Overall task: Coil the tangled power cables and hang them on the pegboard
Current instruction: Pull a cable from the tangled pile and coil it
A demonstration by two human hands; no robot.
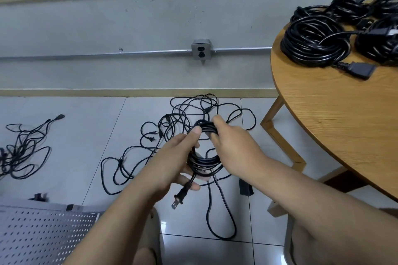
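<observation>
Curling round the black coil (pixel 203 162) (plug (pixel 180 197) dangling), left hand (pixel 175 158) and right hand (pixel 231 144) each grip it; lettering apparently unreadable.

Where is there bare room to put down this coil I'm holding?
Best is the near part of the round table, bare wood this side of the finished coils. Also free: floor tiles between the left tangle and the middle tangle. Crowded: the table's far side and the floor under the coil you hold.
</observation>
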